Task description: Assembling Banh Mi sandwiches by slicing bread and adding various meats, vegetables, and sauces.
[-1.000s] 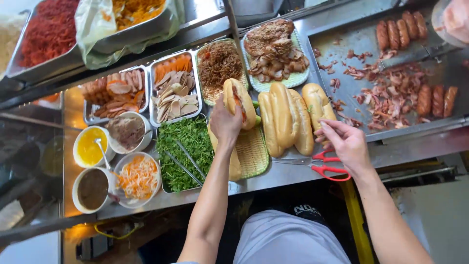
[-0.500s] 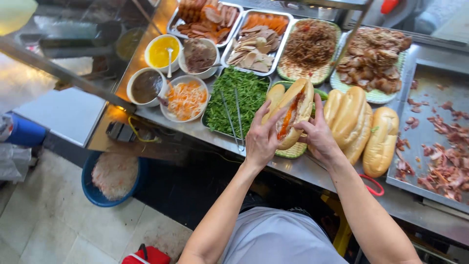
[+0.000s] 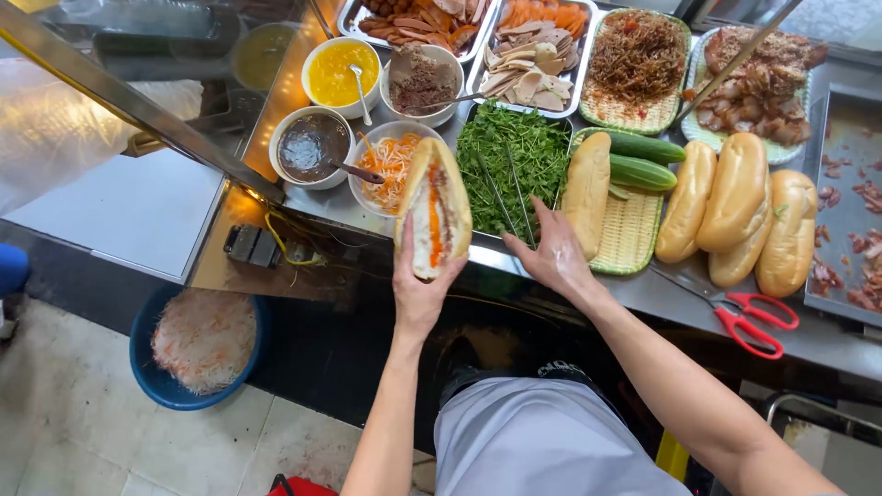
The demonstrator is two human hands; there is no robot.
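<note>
My left hand [image 3: 420, 292] grips a split bread roll [image 3: 434, 208] from below; the roll lies open upward and shows orange and brown filling. It hangs over the counter's front edge, next to a bowl of shredded carrot salad [image 3: 387, 163]. My right hand [image 3: 552, 253] reaches into the tray of green herbs [image 3: 506, 163], fingers spread at its near edge, beside metal tongs [image 3: 497, 192] lying in the greens. A plain roll [image 3: 587, 192] rests on a woven tray [image 3: 630, 237] just right of that hand.
Several whole rolls [image 3: 738, 211], two cucumbers [image 3: 642, 160] and red-handled scissors [image 3: 750, 322] lie to the right. Bowls of yellow sauce [image 3: 341, 73], dark sauce [image 3: 310, 145] and pâté [image 3: 421, 83], and trays of sliced meats, stand behind. A blue basin [image 3: 199, 349] sits on the floor.
The filled roll has moved left, now held in my left hand alone. My right hand let go of it and reached into the herb tray. The camera view has shifted.
</note>
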